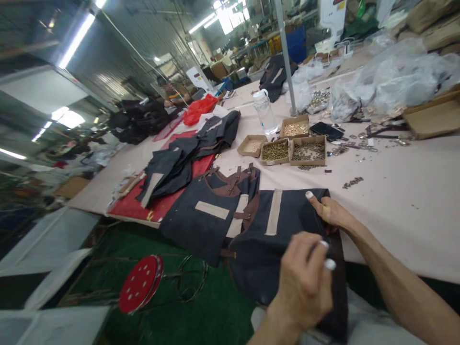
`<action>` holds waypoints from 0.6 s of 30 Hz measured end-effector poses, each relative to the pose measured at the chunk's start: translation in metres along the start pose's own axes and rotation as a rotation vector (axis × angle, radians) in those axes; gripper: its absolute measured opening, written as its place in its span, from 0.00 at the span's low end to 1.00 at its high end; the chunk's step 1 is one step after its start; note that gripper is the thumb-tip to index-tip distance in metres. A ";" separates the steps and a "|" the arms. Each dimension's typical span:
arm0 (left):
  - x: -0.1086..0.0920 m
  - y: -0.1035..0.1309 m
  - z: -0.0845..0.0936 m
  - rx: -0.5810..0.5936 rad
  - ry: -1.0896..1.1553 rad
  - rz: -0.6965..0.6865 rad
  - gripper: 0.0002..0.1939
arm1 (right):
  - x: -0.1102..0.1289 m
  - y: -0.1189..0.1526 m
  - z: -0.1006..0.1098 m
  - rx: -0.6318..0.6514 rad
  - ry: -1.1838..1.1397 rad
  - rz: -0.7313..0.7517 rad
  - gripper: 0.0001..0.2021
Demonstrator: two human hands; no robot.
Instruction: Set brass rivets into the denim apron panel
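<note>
A dark fabric piece (pixel 251 258) with a beige strip and brown trim lies over the table's front edge, partly hanging down. My right hand (pixel 332 213) grips its upper right corner, thumb on top. Lower down, my left hand (pixel 305 278) is in front of the fabric with its fingers curled together; it is slightly blurred, and what it holds, if anything, is hidden. White wrapping covers some fingertips on both hands. Touching this piece on the left is a similar dark piece (pixel 194 225) with brown straps and beige strips.
Small cardboard boxes of metal fittings (pixel 275 152) stand mid-table near a phone (pixel 326 130) and clear bottle (pixel 265 112). More dark pieces (pixel 168 167) lie on red material. Plastic bags (pixel 398 81) fill the back right. A red stool (pixel 141 284) stands below; another person (pixel 174 93) is far back.
</note>
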State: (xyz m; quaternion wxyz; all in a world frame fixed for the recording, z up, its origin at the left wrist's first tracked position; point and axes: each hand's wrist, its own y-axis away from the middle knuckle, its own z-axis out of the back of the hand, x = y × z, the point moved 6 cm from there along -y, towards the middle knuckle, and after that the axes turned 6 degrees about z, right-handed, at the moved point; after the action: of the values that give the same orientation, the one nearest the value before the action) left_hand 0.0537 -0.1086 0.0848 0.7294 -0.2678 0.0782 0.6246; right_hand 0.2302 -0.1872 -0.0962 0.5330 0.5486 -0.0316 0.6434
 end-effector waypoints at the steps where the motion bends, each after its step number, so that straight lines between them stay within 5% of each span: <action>1: -0.016 0.002 -0.026 0.198 0.006 -0.148 0.14 | 0.001 0.001 0.000 0.003 0.003 0.003 0.50; 4: -0.033 0.020 -0.092 0.579 -0.092 -0.364 0.11 | 0.001 0.003 -0.002 0.020 -0.011 0.011 0.49; 6: -0.028 0.026 -0.118 0.622 -0.179 -0.340 0.11 | -0.002 0.004 -0.002 0.014 -0.023 0.007 0.49; 8: -0.016 0.022 -0.125 0.555 -0.243 -0.209 0.12 | -0.005 0.006 -0.003 0.025 -0.058 0.021 0.49; 10: 0.003 0.012 -0.113 0.455 -0.291 -0.016 0.12 | -0.007 0.009 -0.005 0.070 -0.112 0.053 0.49; 13: 0.035 -0.011 -0.070 0.321 -0.356 0.187 0.13 | -0.006 0.012 -0.006 0.096 -0.183 0.082 0.51; 16: 0.073 -0.036 -0.026 0.243 -0.399 0.217 0.20 | -0.008 0.011 -0.005 0.076 -0.226 0.087 0.51; 18: 0.101 -0.048 -0.016 0.269 -0.400 0.222 0.24 | -0.012 0.010 -0.004 0.067 -0.239 0.085 0.48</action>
State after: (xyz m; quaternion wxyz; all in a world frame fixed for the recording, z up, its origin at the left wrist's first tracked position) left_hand 0.1239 -0.0326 0.0402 0.6863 -0.0294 0.0436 0.7254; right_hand 0.2178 -0.1973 -0.1012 0.4788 0.6372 -0.0965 0.5962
